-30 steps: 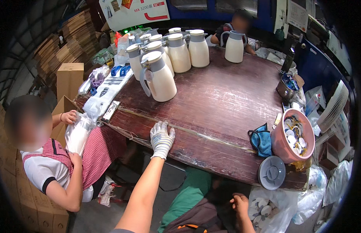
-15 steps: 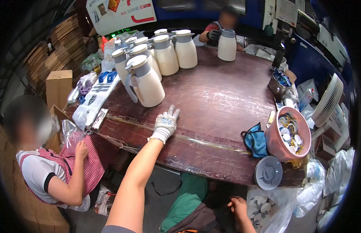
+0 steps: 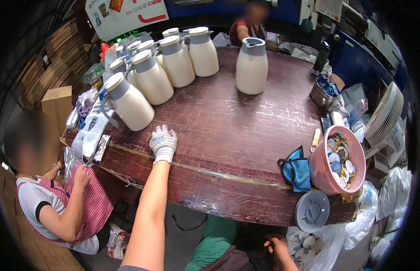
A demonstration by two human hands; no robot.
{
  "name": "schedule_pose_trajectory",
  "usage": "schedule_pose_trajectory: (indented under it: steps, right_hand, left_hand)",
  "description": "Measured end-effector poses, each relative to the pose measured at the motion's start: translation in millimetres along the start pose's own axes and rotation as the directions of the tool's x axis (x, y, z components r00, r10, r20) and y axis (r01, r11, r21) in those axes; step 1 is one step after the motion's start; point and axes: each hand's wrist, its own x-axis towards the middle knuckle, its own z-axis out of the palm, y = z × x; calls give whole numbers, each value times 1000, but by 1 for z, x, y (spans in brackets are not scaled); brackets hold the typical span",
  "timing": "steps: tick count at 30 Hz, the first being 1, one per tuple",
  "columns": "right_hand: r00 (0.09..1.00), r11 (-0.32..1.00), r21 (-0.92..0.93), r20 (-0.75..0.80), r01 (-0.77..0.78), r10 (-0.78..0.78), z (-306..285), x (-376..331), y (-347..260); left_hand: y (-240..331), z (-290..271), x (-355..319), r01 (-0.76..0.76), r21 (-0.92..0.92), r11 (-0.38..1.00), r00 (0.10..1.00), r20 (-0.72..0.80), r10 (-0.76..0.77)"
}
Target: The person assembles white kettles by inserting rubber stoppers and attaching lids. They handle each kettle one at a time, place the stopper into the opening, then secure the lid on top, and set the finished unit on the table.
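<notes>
My left hand (image 3: 164, 143), in a white knit glove, is open and lies palm down on the table. It is closest to a cream jug (image 3: 131, 106) with a grey collar, handle and pale lid, just beyond it to the left, with a small gap between. Farther back, a lone cream jug (image 3: 252, 67) with a grey top and no pale lid stands upright. My right hand (image 3: 277, 247) is bare and low, below the table's front edge. Its fingers are loosely bent and slightly apart, with nothing visible in them. A clear bag of grey-and-white discs (image 3: 305, 246) is beside it.
More jugs (image 3: 176, 63) cluster at the table's (image 3: 210, 122) back left. At right are a pink bucket (image 3: 316, 165) of small round parts, a blue cloth mask (image 3: 296, 171), a grey disc (image 3: 312, 211) and a fan (image 3: 385, 115). One person (image 3: 61, 203) sits left; another (image 3: 250, 27) is across.
The person across has let go of the lone jug, which now stands nearer to me. My left hand and the nearest lidded jug are farther left. The view has shifted slightly. My right hand stays low.
</notes>
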Motion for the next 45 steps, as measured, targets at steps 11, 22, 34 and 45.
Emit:
schedule_pose_trajectory:
  steps: [11,22,34,45]
  right_hand:
    - [987,999,40,158,-22,16,-17,1,0]
    - [936,972,220,353,-82,-1,-33,17,15]
    - [696,823,508,494,254,-520,38,-88,-38]
    - [728,763,189,228,619,-647,2,-148,-21]
  left_hand:
    - [170,-177,2,-517,-567,641,856,-324,403]
    - [116,-210,14,-151,-768,623,872,193,450]
    - [20,-286,-161,514,-836,191,761,547,348]
    - [-8,-296,-198,452,-858,246,642,504,578]
